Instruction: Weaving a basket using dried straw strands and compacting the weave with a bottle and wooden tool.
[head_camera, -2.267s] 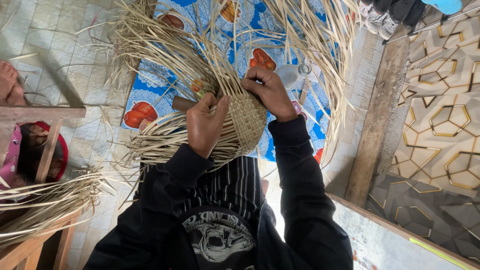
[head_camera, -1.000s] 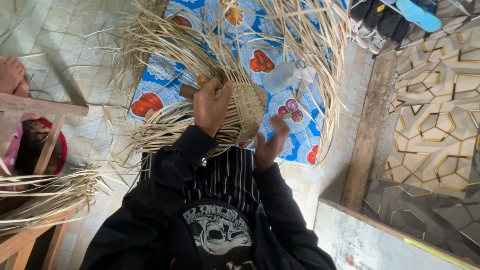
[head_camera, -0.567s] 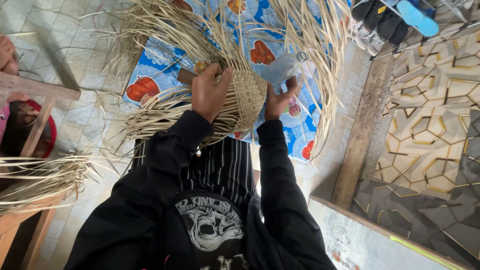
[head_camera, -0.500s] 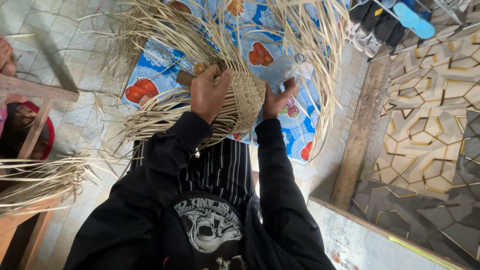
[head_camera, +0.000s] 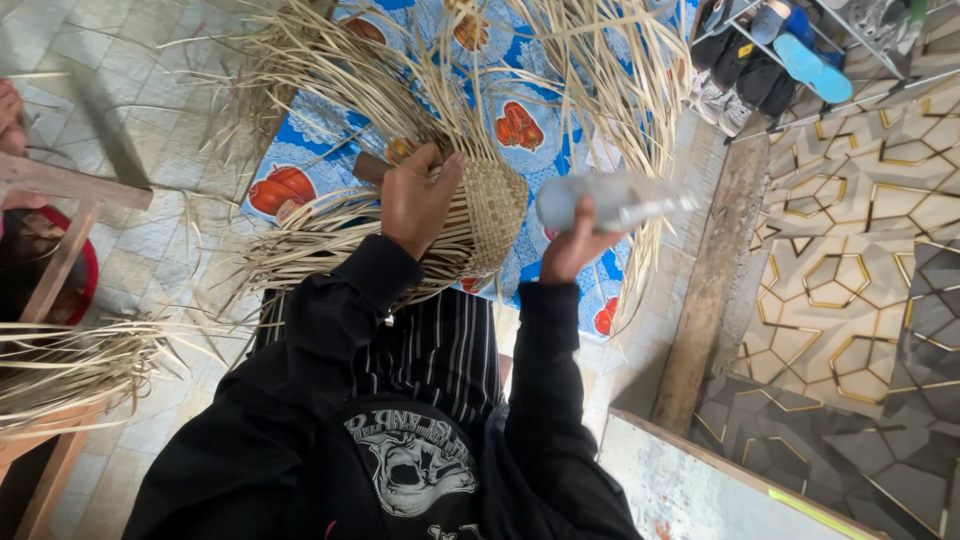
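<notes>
— Left hand (head_camera: 420, 200)?
— Clenched on the basket (head_camera: 490, 220), up over the blue cloth (head_camera: 320, 160).
— Right hand (head_camera: 575, 245)?
— Gripped a clear bottle (head_camera: 615, 203), lying sideways, just right of the basket, not touching. Closer of the two hands.

A clear plastic bottle (head_camera: 610, 203), blurred, is the only package in view, lying sideways just right of the woven straw basket (head_camera: 487, 215) and gripped at its near end by the right hand (head_camera: 572, 245). No labels, signs or screens show.
</notes>
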